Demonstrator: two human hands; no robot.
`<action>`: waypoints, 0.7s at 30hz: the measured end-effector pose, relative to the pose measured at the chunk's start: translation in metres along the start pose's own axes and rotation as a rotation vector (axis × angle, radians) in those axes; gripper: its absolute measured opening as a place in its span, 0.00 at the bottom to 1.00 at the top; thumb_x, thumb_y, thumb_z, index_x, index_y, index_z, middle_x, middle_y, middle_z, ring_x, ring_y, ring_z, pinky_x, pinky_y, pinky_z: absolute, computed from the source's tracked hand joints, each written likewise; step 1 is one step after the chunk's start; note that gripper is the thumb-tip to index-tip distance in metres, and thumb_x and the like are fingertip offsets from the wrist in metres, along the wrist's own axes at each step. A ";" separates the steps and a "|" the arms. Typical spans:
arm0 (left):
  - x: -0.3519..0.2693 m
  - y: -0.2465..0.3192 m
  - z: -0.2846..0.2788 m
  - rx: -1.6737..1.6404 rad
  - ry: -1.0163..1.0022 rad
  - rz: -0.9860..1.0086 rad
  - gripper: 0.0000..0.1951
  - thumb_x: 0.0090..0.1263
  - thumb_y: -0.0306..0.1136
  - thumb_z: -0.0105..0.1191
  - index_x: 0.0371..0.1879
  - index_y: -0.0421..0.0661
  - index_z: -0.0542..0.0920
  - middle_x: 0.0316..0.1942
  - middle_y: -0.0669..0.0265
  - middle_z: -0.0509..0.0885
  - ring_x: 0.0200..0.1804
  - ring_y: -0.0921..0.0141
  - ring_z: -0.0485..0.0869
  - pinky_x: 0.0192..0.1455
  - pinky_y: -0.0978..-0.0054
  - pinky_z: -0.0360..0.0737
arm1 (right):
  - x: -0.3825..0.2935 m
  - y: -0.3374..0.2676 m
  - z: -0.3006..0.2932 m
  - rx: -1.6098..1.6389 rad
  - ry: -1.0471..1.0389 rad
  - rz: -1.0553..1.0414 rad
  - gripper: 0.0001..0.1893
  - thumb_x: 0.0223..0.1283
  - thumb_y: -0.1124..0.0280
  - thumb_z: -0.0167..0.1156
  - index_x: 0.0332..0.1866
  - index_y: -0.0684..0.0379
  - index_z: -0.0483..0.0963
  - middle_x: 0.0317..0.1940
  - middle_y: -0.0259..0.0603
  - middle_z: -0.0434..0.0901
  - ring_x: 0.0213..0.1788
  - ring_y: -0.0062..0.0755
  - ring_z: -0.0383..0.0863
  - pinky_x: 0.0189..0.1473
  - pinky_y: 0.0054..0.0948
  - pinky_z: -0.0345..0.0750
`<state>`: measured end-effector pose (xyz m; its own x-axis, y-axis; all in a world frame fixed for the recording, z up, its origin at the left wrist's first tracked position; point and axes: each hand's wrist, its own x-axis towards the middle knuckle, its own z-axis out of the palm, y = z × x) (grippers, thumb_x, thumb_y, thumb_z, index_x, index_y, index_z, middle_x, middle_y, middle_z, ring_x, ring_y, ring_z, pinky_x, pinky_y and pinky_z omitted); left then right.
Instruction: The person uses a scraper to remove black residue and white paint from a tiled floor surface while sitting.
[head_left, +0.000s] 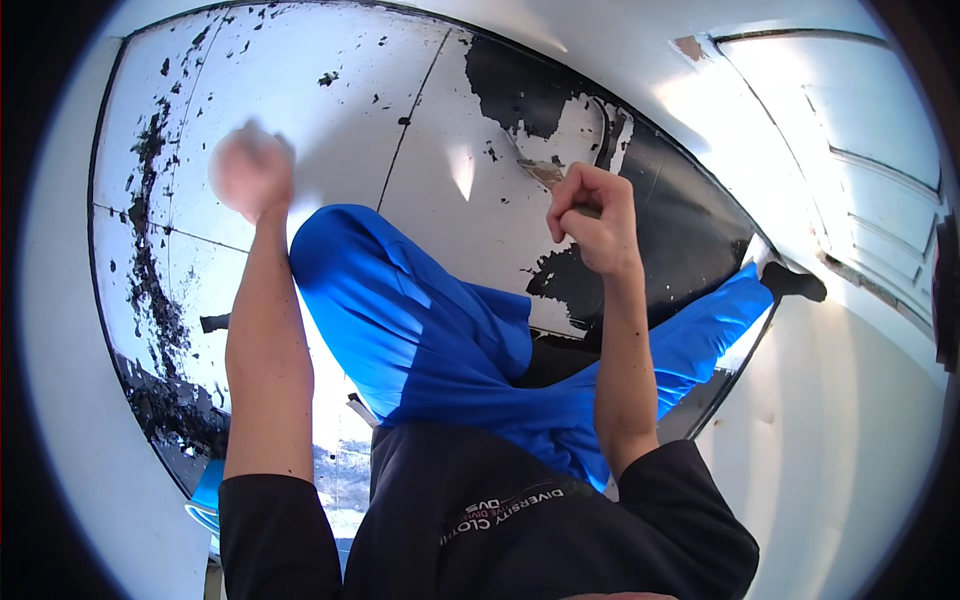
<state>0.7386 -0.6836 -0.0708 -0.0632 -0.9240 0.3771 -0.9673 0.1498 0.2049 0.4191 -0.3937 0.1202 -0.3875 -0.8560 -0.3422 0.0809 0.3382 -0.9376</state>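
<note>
My right hand is closed around a flat-bladed scraper. Its blade points up and left, close to the torn edge of a black floor covering; whether they touch I cannot tell. Most of the handle is hidden in my fingers. On the left, my left hand is blurred over the white tiled floor, beyond my bent knee. Its fingers look curled, but the blur hides whether anything is in them. More black covering lies to the right of the scraper, with ragged patches beneath my right wrist.
Black flakes form a long streak down the left, thickening into a heap. A teal container stands partly behind my left sleeve. My blue-trousered legs spread across the floor. White walls enclose it, with a panelled door at right.
</note>
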 end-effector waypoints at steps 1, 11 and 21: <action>-0.002 0.001 0.000 -0.019 0.008 0.008 0.20 0.67 0.44 0.52 0.58 0.58 0.77 0.67 0.68 0.75 0.71 0.58 0.69 0.72 0.49 0.63 | 0.005 0.003 0.001 0.005 -0.001 0.004 0.04 0.45 0.85 0.51 0.25 0.66 0.71 0.19 0.39 0.81 0.24 0.22 0.81 0.30 0.23 0.75; -0.003 -0.001 -0.002 -0.006 -0.002 0.022 0.20 0.67 0.43 0.51 0.59 0.59 0.76 0.67 0.69 0.74 0.71 0.58 0.69 0.72 0.48 0.64 | 0.015 0.017 0.009 -0.018 0.197 -0.267 0.03 0.45 0.84 0.52 0.23 0.64 0.72 0.18 0.37 0.81 0.23 0.21 0.80 0.30 0.24 0.76; 0.002 0.001 -0.001 -0.010 -0.013 -0.001 0.20 0.69 0.45 0.50 0.60 0.61 0.76 0.68 0.68 0.74 0.71 0.57 0.70 0.72 0.47 0.64 | 0.011 0.032 0.022 -0.148 0.166 -0.332 0.04 0.47 0.85 0.53 0.24 0.64 0.72 0.16 0.38 0.80 0.22 0.22 0.82 0.30 0.22 0.77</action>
<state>0.7378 -0.6847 -0.0689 -0.0649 -0.9286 0.3655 -0.9648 0.1519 0.2145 0.4381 -0.4007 0.0850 -0.5142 -0.8577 0.0039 -0.2022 0.1169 -0.9724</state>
